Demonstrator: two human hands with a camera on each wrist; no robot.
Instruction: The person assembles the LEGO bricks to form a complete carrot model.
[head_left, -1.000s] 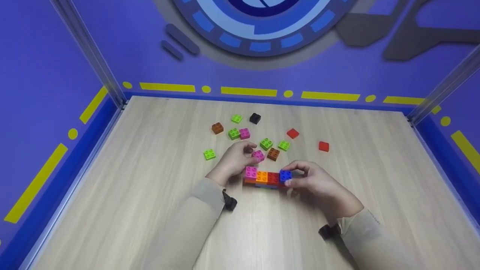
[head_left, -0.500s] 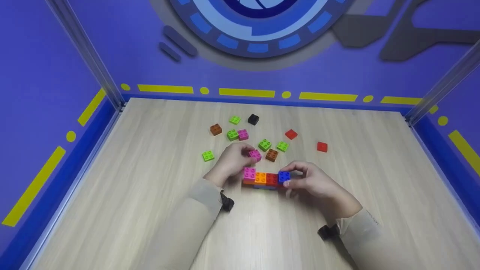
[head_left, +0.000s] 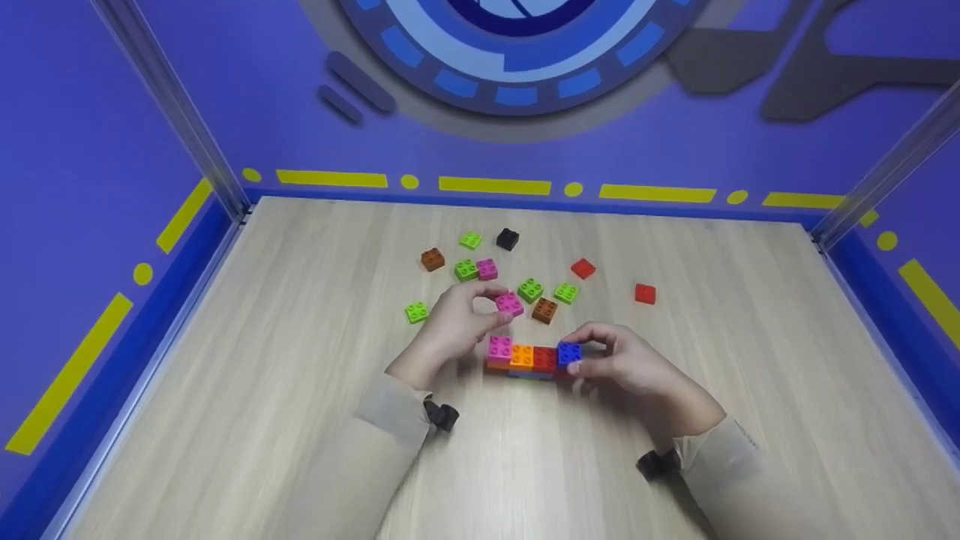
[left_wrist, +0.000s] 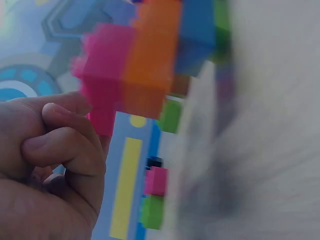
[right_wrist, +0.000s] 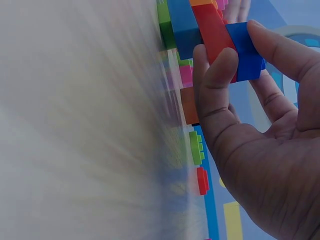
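My left hand (head_left: 457,319) pinches a pink brick (head_left: 509,304) between thumb and fingers, just beyond the left end of a built row of bricks. Along the row's top run a pink brick (head_left: 500,349), an orange brick (head_left: 522,356), a red brick (head_left: 544,358) and a blue brick (head_left: 569,353). My right hand (head_left: 634,360) grips the blue brick at the right end. In the right wrist view, that blue brick (right_wrist: 246,55) sits on a red one (right_wrist: 215,37), with a larger blue brick (right_wrist: 182,27) and a green brick (right_wrist: 165,25) lower down.
Loose bricks lie behind the row: brown (head_left: 544,310), green (head_left: 530,290), pink (head_left: 487,269) and black (head_left: 508,239) among them. Two red pieces, one nearer (head_left: 645,293) and one farther (head_left: 583,268), lie to the right. Blue-purple panels (head_left: 480,161) enclose the wooden table (head_left: 300,300).
My left hand has drawn a little away from the row's left end with the pink brick, and its wrist has shifted left. The right hand keeps its grip on the blue brick.
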